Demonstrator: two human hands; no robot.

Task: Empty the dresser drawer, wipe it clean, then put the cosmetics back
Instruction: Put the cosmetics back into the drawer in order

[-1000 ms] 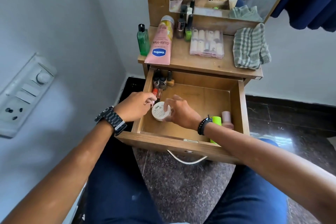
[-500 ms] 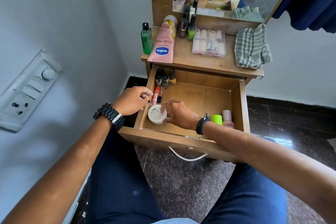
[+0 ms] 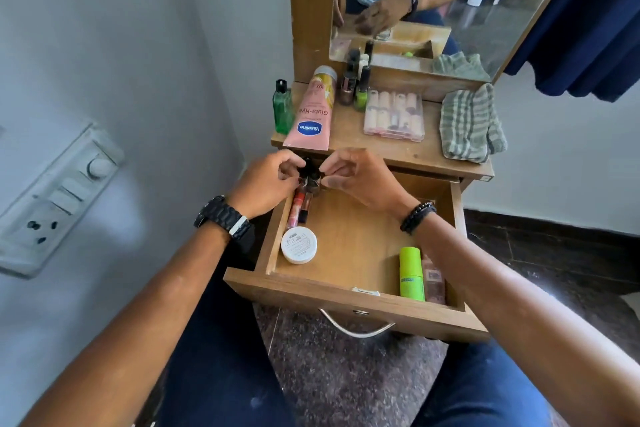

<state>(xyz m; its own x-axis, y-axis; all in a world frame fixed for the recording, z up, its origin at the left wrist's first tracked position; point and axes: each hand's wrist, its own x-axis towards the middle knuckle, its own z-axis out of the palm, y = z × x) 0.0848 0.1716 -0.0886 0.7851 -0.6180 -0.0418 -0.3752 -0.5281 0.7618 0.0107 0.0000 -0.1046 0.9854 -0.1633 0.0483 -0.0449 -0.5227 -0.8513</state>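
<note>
Both hands meet at the far left corner of the open drawer (image 3: 349, 291), near the middle of the frame. Left hand (image 3: 266, 180) has its fingers curled around the small dark bottles (image 3: 310, 175) standing there, and right hand (image 3: 360, 177) pinches the same group from the other side, thumb and forefinger bent toward the black caps. How many bottles there are I cannot tell, because the fingers cover them.

Along the left wall of the drawer, just below the hands, lie two thin tubes (image 3: 299, 206), one red-orange and one darker with a black end. Nearer to the front, also at the left wall, lies a round white jar (image 3: 299, 245) with small print on its lid. In the front right corner stands a bright green stick (image 3: 411, 274), and just beside it a pale pink bottle (image 3: 433, 279), partly hidden by the right forearm. The wooden bottom of the drawer looks bare between these things.

On the dresser top (image 3: 408, 152), in the upper middle of the frame, lie a pink tube (image 3: 311, 114) marked Vaseline, a green bottle (image 3: 282, 109), two nail polishes (image 3: 355, 88), a clear case (image 3: 394, 116) with pale rolls inside, and a striped cloth (image 3: 471, 123) at the right.
</note>
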